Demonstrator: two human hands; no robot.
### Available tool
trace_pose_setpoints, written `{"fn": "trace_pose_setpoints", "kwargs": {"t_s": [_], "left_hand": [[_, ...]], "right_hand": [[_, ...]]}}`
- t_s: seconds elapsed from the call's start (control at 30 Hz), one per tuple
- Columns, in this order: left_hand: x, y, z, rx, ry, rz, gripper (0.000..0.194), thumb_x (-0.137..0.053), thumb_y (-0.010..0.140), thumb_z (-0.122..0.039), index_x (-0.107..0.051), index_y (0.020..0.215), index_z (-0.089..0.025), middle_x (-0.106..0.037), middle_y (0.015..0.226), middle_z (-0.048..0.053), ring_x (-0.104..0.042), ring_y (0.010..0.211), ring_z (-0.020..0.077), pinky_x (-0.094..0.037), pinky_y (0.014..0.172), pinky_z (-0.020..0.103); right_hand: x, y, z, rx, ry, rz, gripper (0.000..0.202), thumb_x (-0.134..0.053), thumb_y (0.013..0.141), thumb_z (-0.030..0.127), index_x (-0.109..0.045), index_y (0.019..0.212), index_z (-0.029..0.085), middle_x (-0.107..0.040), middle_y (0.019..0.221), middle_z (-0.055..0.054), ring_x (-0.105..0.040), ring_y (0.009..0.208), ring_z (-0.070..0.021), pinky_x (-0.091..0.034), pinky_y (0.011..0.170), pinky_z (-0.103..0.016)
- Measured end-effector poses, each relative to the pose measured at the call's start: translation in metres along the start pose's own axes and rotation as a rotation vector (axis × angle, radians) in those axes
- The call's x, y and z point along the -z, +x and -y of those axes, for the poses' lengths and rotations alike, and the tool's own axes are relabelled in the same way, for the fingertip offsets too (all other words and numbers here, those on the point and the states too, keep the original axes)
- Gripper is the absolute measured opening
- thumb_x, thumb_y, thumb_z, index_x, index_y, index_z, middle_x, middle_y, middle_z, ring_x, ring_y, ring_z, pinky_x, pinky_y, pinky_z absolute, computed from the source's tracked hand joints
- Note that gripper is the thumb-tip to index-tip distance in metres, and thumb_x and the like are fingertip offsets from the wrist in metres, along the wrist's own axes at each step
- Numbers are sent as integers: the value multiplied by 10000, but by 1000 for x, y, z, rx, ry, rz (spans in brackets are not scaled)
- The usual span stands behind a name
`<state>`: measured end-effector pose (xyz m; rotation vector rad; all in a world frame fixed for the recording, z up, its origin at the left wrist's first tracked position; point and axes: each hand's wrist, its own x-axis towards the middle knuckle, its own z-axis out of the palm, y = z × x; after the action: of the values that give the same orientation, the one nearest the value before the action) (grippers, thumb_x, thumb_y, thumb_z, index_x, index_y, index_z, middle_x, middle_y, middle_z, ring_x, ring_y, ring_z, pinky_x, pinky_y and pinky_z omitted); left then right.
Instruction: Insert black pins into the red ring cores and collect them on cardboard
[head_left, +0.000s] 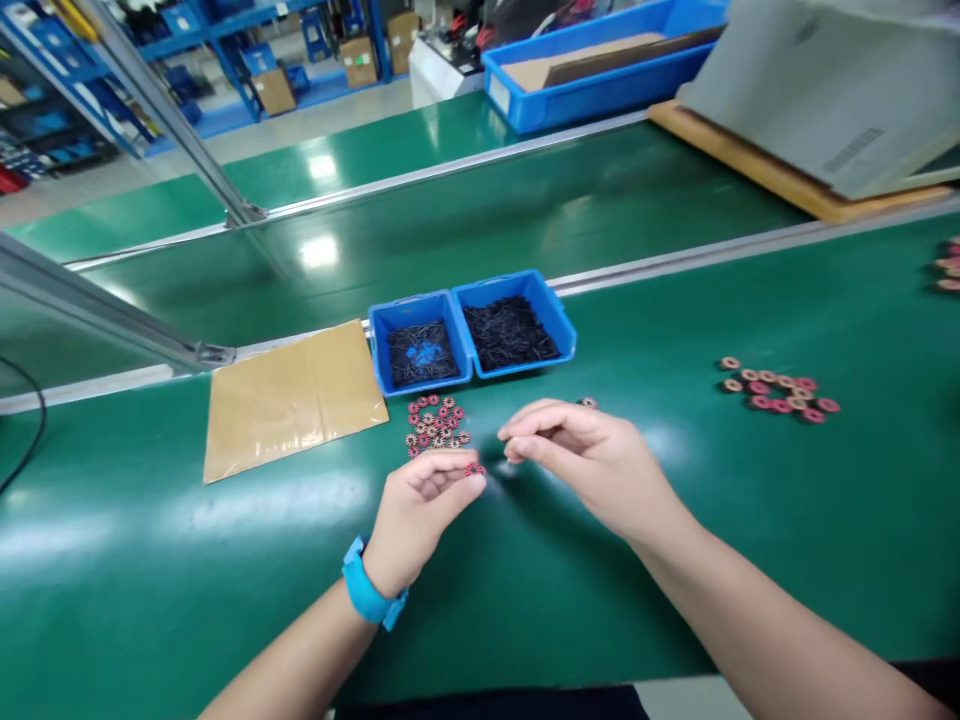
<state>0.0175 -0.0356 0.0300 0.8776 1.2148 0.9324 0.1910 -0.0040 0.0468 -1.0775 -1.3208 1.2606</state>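
Observation:
Between thumb and fingers, my left hand (424, 505) pinches a small red ring with dark marks (474, 469). My right hand (581, 455) is just to its right, thumb and fingertips together; anything between them is too small to make out. Behind my left hand lies a group of red and tan rings with dark teeth (437, 424). One more such ring (588, 402) sits behind my right hand. Farther back stand two blue bins, the left one (380, 350) with dark thin pieces and some blue bits, the right one (566, 340) full of black thin pieces.
Plain red and tan rings (785, 382) lie on the green table (825, 560) at the right. A brown cardboard sheet (292, 405) lies left of the bins. Metal posts rise at the left; a large blue tray (525, 110) and a grey machine (795, 100) stand beyond.

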Motion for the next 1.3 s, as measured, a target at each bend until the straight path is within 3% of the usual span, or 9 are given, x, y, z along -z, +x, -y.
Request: {"fn": "trace_pose_setpoints", "kwargs": {"t_s": [0.13, 0.3, 0.87, 1.3], "left_hand": [[0, 0, -1, 138, -228, 74, 275, -786, 592, -264, -703, 825, -144, -704, 710, 34, -640, 621, 133, -526, 684, 317], [-1, -2, -1, 198, -340, 103, 282, -798, 579, -275, -715, 820, -154, -687, 664, 14, -612, 581, 96, -497, 640, 267], [-1, -1, -1, 175, -312, 121, 278, -796, 584, -294, -695, 803, -156, -658, 640, -1, -605, 578, 106, -486, 611, 273], [1, -2, 3, 141, -288, 126, 220, -774, 626, -271, -697, 807, -172, -665, 654, 0, -602, 588, 99, -468, 616, 257]], "right_hand": [[-8, -3, -7, 6, -24, 12, 40, -679, 710, 231, -671, 713, 192, -683, 699, -24, -631, 626, -123, -542, 596, -252], [-10, -5, -10, 34, -25, -13, 36, -675, 717, 208, -678, 749, 195, -691, 720, -23, -645, 661, -130, -549, 623, -264], [-9, -4, -9, -124, -83, 13, 86, -687, 701, 260, -684, 757, 195, -719, 743, -27, -669, 679, -139, -551, 640, -260], [-9, -3, -7, -88, -118, -6, 66, -666, 720, 255, -676, 740, 194, -714, 740, -26, -659, 672, -136, -544, 643, -256]]}}
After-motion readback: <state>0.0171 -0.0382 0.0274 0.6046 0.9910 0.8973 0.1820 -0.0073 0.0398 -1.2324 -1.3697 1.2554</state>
